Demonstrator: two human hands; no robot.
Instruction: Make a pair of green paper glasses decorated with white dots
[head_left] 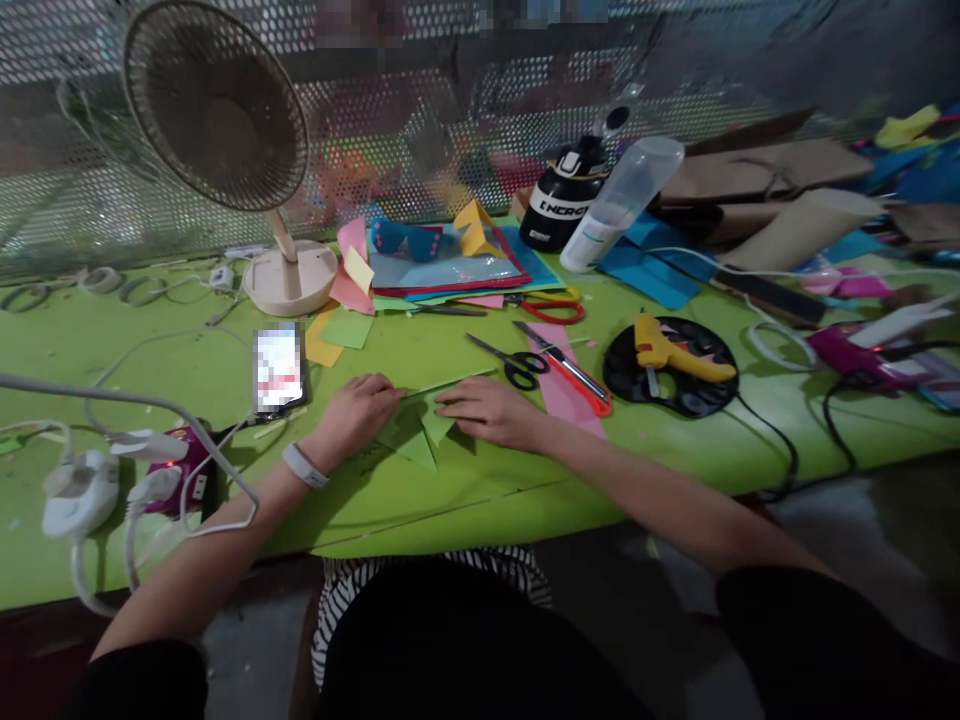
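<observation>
A folded piece of green paper [414, 440] lies on the green table between my hands, its pointed corners spread toward me. My left hand [361, 412] grips its left side, with curled fingers at the edge. On the right side, my right hand [491, 412] pinches the paper between thumb and fingers. The paper's colour nearly matches the table, so its outline is hard to make out under my fingers. Just beyond my right hand lie black scissors [517, 364], with a red utility knife [574, 372] on a pink paper strip [559, 400].
A yellow glue gun [679, 350] rests on a black pad [626, 375] at the right. Farther back stand a fan [289, 275], stacked coloured sheets [450, 272] and a black bottle [562, 200]. A phone [279, 368] and power strip [176, 470] with cables lie left.
</observation>
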